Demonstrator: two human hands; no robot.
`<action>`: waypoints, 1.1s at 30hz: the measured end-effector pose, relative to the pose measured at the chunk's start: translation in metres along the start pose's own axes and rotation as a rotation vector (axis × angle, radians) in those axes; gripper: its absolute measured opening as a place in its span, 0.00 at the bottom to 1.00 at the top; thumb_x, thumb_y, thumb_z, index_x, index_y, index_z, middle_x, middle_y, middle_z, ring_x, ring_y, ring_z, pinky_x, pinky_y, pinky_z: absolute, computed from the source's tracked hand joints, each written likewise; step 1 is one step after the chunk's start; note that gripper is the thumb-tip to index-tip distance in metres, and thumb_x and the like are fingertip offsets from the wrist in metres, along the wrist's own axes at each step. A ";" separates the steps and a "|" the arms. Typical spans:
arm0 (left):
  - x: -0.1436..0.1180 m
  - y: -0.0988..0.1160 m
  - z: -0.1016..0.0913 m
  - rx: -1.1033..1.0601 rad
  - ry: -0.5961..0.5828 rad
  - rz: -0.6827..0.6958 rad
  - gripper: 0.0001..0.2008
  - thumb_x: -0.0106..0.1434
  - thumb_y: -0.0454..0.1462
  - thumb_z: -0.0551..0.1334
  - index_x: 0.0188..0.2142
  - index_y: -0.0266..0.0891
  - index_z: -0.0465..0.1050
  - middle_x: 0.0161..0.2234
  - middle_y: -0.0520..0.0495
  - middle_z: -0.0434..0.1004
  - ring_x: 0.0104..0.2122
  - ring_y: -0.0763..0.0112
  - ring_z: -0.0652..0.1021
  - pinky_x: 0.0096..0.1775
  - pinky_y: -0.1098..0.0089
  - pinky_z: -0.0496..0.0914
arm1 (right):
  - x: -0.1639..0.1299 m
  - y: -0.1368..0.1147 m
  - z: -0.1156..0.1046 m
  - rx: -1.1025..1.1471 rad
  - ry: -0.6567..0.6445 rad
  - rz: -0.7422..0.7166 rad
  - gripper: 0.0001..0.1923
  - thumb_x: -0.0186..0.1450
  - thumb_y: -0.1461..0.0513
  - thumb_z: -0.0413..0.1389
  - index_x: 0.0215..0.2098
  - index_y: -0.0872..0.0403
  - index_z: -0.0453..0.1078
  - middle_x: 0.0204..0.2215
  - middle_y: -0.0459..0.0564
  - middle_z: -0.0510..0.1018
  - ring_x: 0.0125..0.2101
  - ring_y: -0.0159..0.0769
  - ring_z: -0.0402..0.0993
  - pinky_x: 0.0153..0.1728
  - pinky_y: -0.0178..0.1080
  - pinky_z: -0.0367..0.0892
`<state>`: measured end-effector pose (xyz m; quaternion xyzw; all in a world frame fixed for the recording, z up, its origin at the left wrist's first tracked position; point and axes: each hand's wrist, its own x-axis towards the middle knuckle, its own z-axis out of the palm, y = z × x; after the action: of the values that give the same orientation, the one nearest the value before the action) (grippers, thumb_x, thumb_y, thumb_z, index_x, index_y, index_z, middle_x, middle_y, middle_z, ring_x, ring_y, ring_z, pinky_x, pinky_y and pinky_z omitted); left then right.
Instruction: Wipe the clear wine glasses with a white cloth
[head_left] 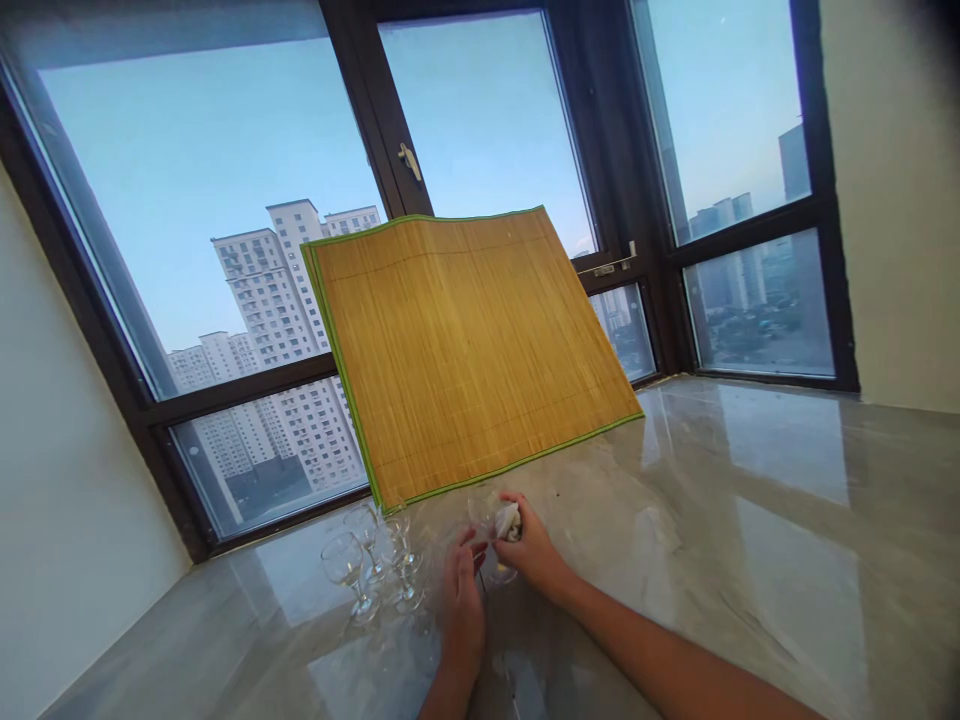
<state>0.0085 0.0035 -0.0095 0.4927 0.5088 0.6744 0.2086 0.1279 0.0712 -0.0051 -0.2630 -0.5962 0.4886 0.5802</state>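
A wide window (pixel 225 200) with dark frames fills the view from 9 to 2 o'clock, and a bamboo mat (pixel 469 345) edged in green leans against it on the glossy stone worktop (pixel 750 520); nothing in sight carries readable writing. At about 7 o'clock of the mat stand a few clear stemmed glasses (pixel 375 565). Just right of them, near 6 o'clock, the left hand (pixel 463 600) curls its fingers around another wine glass (pixel 489 540), while the right hand (pixel 534 550) pinches a white cloth (pixel 508 520) against its bowl.

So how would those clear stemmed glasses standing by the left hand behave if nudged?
The clear stemmed glasses look thin-walled, so probably fragile. Wide bowls on narrow stems suggest they tip easily. On the glossy marble-look counter they would likely slide and knock their neighbours.
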 end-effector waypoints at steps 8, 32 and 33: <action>0.016 0.031 -0.047 0.517 0.496 0.567 0.15 0.61 0.44 0.60 0.44 0.39 0.66 0.43 0.44 0.64 0.47 0.57 0.66 0.53 0.53 0.62 | 0.027 0.004 -0.050 -0.416 0.341 -0.033 0.30 0.53 0.65 0.54 0.55 0.54 0.62 0.31 0.45 0.75 0.31 0.37 0.74 0.34 0.36 0.66; 0.050 -0.022 -0.069 0.177 0.724 -0.046 0.36 0.46 0.36 0.69 0.52 0.45 0.54 0.49 0.46 0.58 0.46 0.62 0.71 0.53 0.54 0.67 | 0.025 0.002 -0.056 -1.013 0.226 0.231 0.25 0.64 0.58 0.51 0.59 0.54 0.58 0.37 0.55 0.81 0.39 0.47 0.79 0.34 0.39 0.64; 0.050 -0.022 -0.068 0.123 0.700 -0.049 0.35 0.47 0.36 0.68 0.52 0.46 0.53 0.49 0.46 0.59 0.47 0.62 0.72 0.52 0.55 0.68 | 0.024 0.000 -0.056 -1.038 0.220 0.238 0.25 0.65 0.58 0.51 0.59 0.55 0.59 0.38 0.56 0.81 0.40 0.49 0.79 0.35 0.40 0.65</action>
<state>-0.0776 0.0189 -0.0062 0.2311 0.6007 0.7653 0.0079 0.1768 0.1082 -0.0030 -0.6303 -0.6610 0.1620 0.3737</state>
